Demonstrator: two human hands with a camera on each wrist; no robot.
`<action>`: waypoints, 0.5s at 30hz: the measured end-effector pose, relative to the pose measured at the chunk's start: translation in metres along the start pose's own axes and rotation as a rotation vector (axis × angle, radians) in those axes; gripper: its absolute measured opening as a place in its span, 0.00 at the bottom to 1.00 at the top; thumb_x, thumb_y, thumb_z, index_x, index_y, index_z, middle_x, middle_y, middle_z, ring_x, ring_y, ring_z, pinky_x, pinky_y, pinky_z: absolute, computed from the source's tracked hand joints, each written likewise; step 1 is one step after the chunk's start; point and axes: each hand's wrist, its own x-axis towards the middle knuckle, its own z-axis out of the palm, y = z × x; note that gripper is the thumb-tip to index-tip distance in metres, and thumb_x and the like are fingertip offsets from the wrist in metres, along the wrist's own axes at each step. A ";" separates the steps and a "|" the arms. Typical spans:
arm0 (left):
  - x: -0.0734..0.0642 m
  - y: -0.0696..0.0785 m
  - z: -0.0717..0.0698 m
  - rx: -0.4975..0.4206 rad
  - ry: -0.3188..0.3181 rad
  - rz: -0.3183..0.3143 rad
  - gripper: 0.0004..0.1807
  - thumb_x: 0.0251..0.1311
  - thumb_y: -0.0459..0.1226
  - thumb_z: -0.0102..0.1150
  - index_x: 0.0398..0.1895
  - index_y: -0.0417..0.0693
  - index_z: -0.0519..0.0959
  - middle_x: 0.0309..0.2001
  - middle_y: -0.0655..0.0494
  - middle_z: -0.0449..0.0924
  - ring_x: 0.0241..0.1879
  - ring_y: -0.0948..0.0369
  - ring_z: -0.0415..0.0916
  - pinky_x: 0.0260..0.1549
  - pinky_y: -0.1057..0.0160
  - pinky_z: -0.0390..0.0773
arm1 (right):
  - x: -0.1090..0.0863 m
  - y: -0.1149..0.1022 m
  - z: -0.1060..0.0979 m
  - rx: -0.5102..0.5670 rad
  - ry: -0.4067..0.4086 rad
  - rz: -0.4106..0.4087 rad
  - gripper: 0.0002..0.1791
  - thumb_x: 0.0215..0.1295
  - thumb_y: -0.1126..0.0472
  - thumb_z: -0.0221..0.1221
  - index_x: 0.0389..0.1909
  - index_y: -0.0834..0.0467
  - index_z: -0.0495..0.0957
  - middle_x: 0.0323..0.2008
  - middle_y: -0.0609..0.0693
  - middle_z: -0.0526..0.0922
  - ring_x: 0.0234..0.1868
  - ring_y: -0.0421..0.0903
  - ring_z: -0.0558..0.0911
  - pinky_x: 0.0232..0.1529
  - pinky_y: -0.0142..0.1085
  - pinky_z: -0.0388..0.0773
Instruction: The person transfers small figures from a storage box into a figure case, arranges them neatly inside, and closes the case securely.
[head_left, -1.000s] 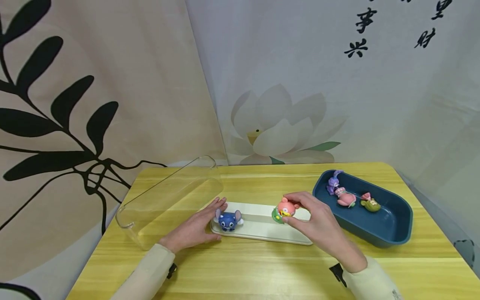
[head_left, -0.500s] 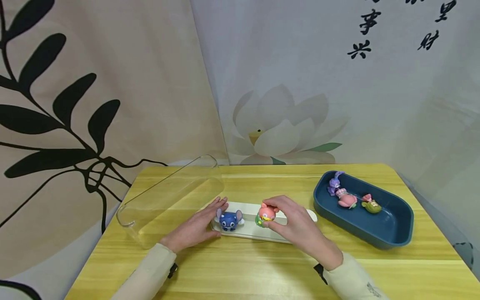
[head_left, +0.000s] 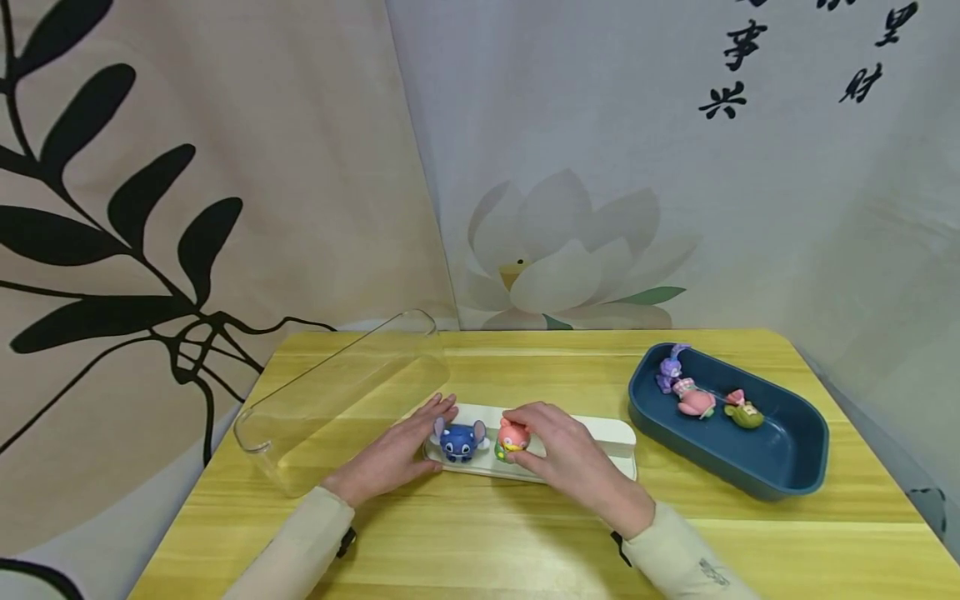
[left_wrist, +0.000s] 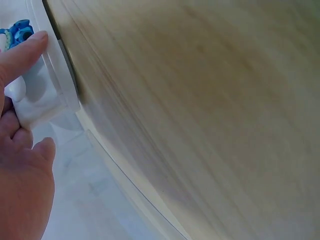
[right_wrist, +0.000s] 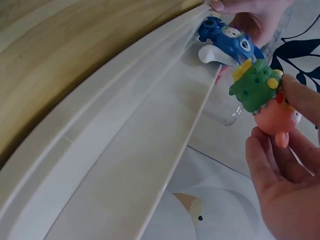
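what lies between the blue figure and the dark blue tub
In the head view: the pink-and-green figure, pinched by the right hand, then part of the white base and a strip of wooden table.

In the left wrist view, the edge crops the blue figurine (left_wrist: pixel 21 31), and fingers (left_wrist: pixel 22 57) partly cover it.

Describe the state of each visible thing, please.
White stepped base, uncovered, left hand touching one end
Blue big-eared toy figure, upright on the base
Pink-and-green toy figure, gripped by the right hand
Transparent box-shaped cover, off the base
Dark-blue rectangular tub, open, holding three toy figures
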 end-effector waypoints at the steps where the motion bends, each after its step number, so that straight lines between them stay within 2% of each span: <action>1: 0.000 0.000 0.000 0.000 0.001 0.001 0.50 0.59 0.37 0.75 0.82 0.50 0.58 0.83 0.54 0.48 0.82 0.51 0.44 0.73 0.39 0.60 | 0.000 0.000 0.001 -0.005 -0.002 -0.004 0.28 0.55 0.59 0.78 0.57 0.57 0.82 0.52 0.47 0.85 0.51 0.43 0.84 0.51 0.41 0.86; 8: 0.000 0.000 0.000 -0.005 -0.004 -0.004 0.49 0.60 0.37 0.75 0.82 0.50 0.58 0.83 0.52 0.48 0.82 0.51 0.44 0.73 0.38 0.60 | 0.001 0.002 0.010 -0.024 -0.007 -0.037 0.27 0.56 0.59 0.78 0.56 0.56 0.82 0.52 0.46 0.85 0.51 0.42 0.83 0.51 0.40 0.85; 15: 0.000 0.000 -0.001 -0.013 -0.009 -0.009 0.49 0.61 0.38 0.74 0.83 0.51 0.57 0.84 0.54 0.47 0.82 0.52 0.43 0.74 0.39 0.60 | 0.003 0.003 0.014 -0.039 -0.030 -0.028 0.27 0.56 0.59 0.78 0.57 0.57 0.82 0.52 0.46 0.84 0.51 0.42 0.83 0.52 0.40 0.85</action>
